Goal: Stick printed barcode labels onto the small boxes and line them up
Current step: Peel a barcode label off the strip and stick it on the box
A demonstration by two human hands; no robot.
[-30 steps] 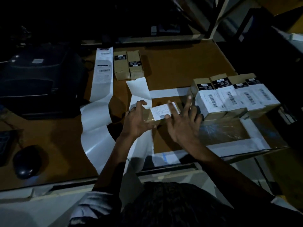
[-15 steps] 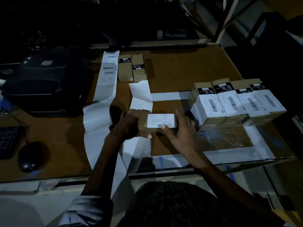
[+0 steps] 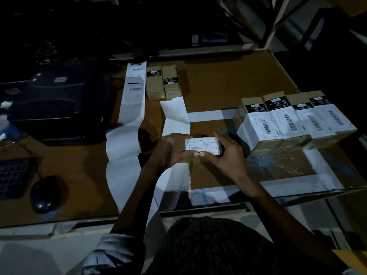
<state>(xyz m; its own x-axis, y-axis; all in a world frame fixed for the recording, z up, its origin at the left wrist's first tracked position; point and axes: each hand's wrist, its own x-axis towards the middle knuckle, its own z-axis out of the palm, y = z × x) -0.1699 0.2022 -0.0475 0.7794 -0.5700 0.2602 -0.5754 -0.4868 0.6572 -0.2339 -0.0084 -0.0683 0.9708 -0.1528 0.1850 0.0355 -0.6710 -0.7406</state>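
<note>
I hold a small brown box (image 3: 202, 146) between both hands above the middle of the table, its white printed label facing me. My left hand (image 3: 171, 150) grips the box's left end. My right hand (image 3: 224, 153) grips its right end, and both thumbs meet on the lower edge. At the right, several labelled boxes (image 3: 294, 124) stand side by side in a row, barcodes up. Two unlabelled brown boxes (image 3: 163, 84) lie at the back centre. A long strip of label backing (image 3: 129, 124), with printed labels at its far end, trails from the printer down the table.
A black label printer (image 3: 59, 104) sits at the left. A mouse (image 3: 46, 193) and a keyboard corner (image 3: 12, 175) lie near the front left edge. A curled piece of empty backing paper (image 3: 174, 116) lies behind my hands. White tape outlines a rectangle (image 3: 317, 165) on the table.
My right hand went from pressing the label flat on the table-level box to gripping its end. The box is now lifted and turned with its label toward me.
</note>
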